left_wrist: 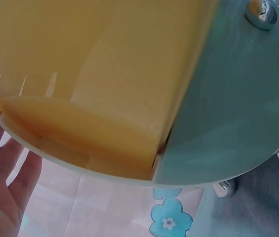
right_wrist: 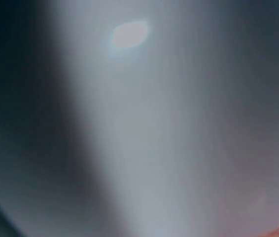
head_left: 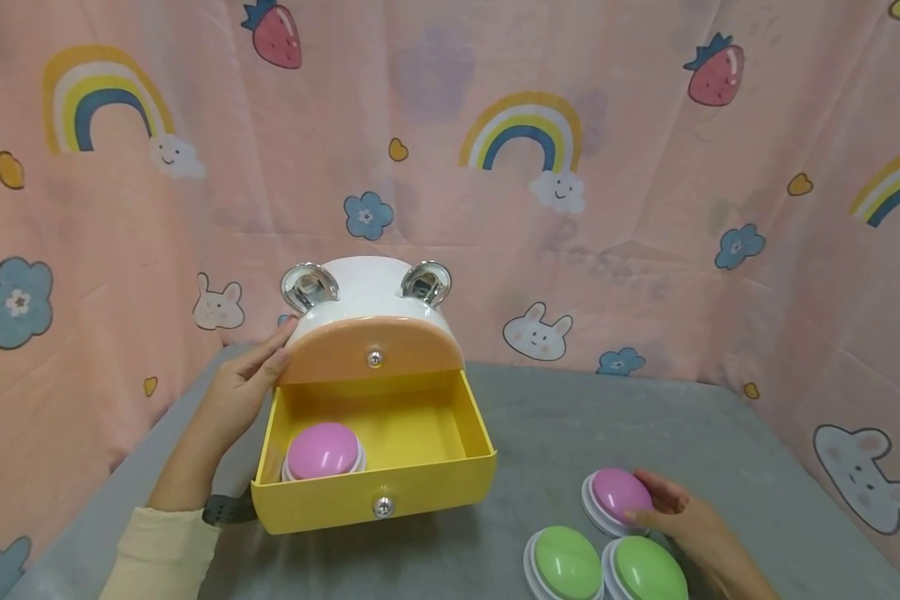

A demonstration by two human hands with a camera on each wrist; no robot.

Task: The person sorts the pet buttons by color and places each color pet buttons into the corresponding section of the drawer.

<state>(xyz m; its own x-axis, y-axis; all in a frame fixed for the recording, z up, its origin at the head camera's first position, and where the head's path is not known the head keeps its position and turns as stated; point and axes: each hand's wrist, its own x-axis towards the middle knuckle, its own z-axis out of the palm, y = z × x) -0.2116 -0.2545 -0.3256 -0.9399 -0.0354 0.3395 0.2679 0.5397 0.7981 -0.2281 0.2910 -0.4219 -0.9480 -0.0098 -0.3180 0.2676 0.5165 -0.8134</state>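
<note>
ok so two pinks and two greens, four total. first pink dome button sits in the left part of the yellow drawer, pulled out of a cabinet with two silver ears. second pink dome button is on the gray table, pinched between the right hand's thumb and fingers, with two green dome buttons just beside it. left hand's fingers look pretty straight, touching the cabinet's left side.
</note>
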